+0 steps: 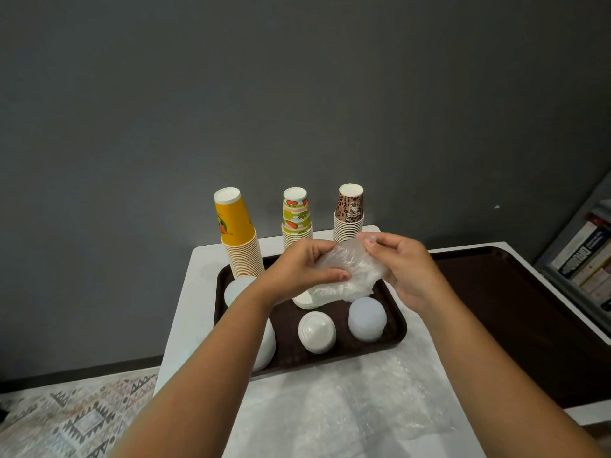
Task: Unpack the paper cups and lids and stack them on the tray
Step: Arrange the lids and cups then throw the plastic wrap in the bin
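A single head-worn camera looks forward and down from close above the bench [185,312], facing a grey wall [297,94], both forearms reaching into view.

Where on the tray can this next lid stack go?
Bare tray: the strip between the white lid stack and the cup stacks, partly under the wrapper. The front row and left side are crowded.
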